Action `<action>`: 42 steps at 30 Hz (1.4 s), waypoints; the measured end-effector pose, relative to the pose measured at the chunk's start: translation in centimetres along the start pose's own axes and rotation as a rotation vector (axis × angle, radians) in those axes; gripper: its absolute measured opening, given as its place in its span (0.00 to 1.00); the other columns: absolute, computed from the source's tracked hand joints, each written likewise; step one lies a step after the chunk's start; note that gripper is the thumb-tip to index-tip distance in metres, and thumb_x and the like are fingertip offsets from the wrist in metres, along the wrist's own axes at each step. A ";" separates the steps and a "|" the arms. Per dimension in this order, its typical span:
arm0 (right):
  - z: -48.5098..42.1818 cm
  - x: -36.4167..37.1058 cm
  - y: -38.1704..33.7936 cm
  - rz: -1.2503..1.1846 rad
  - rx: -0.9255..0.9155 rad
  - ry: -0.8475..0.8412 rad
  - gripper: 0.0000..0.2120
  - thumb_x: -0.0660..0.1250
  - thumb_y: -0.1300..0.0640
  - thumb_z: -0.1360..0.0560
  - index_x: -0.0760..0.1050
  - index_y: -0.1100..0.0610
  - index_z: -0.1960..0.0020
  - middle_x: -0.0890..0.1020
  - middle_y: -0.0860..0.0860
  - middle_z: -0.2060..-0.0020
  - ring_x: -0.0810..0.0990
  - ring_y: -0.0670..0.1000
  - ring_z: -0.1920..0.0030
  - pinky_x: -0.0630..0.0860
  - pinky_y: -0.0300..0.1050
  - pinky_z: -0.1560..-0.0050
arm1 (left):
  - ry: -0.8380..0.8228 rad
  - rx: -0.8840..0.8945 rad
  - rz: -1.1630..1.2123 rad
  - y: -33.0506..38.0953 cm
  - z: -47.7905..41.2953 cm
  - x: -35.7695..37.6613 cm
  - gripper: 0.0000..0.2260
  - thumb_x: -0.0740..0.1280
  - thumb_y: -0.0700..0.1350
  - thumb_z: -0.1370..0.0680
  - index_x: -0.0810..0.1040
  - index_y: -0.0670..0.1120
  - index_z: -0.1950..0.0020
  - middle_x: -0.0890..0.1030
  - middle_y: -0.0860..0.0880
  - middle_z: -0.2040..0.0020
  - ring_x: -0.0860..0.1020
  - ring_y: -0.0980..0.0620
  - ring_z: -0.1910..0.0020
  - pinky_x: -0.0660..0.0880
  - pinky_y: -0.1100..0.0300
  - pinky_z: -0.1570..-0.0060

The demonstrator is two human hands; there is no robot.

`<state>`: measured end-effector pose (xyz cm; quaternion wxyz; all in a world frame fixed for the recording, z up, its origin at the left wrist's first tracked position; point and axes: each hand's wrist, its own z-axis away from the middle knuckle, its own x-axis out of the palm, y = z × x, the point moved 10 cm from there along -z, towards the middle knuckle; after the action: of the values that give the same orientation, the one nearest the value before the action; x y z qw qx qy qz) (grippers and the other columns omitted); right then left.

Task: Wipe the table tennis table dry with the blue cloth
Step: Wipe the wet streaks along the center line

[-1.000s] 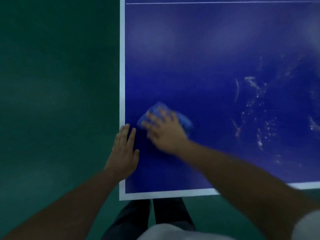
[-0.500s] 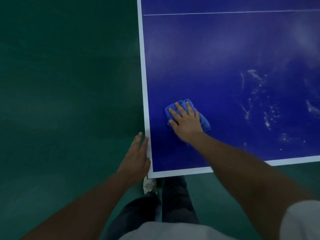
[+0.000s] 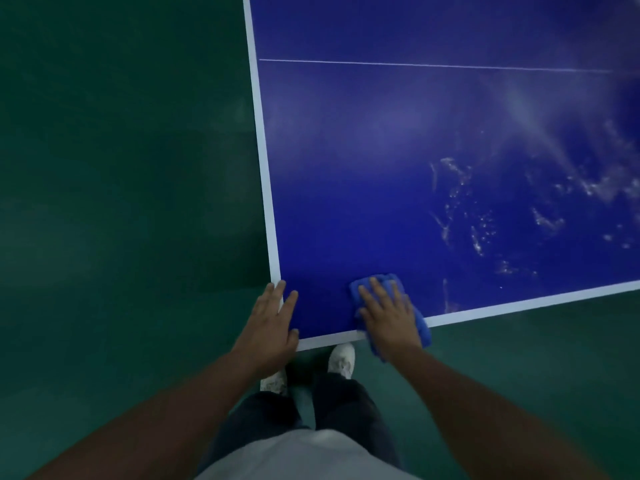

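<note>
Green floor [image 3: 121, 202] surrounds the corner of the blue table tennis table [image 3: 381, 150]. The blue cloth [image 3: 384, 280] lies flat under the right hand [image 3: 389, 317] at the table's near edge, its lower end hanging past the white border. That hand presses it with fingers straight and spread. The left hand [image 3: 272, 323], just beside it, rests flat on the corner, holding nothing. Water streaks [image 3: 460, 209] glisten beyond the right hand, to its right. White shoes [image 3: 341, 360] show below both hands.

Sports hall: table tennis table [image 3: 381, 174]
</note>
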<state>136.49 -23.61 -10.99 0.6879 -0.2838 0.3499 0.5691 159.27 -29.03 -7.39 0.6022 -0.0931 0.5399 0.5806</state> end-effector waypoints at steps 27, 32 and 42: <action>-2.7 -3.2 23.2 -0.245 0.312 0.229 0.25 0.45 0.45 0.14 0.49 0.45 0.18 0.46 0.49 0.18 0.40 0.61 0.20 0.42 0.64 0.23 | -0.013 -0.036 -0.170 14.4 -6.3 6.8 0.31 0.56 0.49 0.16 0.44 0.47 0.18 0.35 0.43 0.19 0.35 0.44 0.20 0.37 0.54 0.25; -1.1 -0.7 6.0 -0.002 -0.365 0.237 0.27 0.49 0.42 0.20 0.69 0.45 0.25 0.66 0.49 0.23 0.56 0.60 0.21 0.52 0.66 0.24 | 0.053 -0.233 -0.118 14.9 -7.0 6.9 0.30 0.56 0.51 0.16 0.45 0.47 0.18 0.36 0.43 0.19 0.36 0.45 0.20 0.38 0.55 0.25; -9.5 -7.3 13.0 -0.088 -0.219 0.303 0.29 0.42 0.41 0.19 0.65 0.45 0.23 0.63 0.49 0.21 0.52 0.60 0.21 0.51 0.65 0.24 | 0.170 -0.391 -0.044 10.3 -3.1 5.7 0.29 0.54 0.52 0.17 0.51 0.46 0.18 0.40 0.43 0.18 0.39 0.44 0.20 0.40 0.54 0.24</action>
<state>121.45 -32.87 -10.61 0.6166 -0.4546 0.3725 0.5238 147.89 -24.67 -7.66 0.5377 -0.2687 0.4636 0.6510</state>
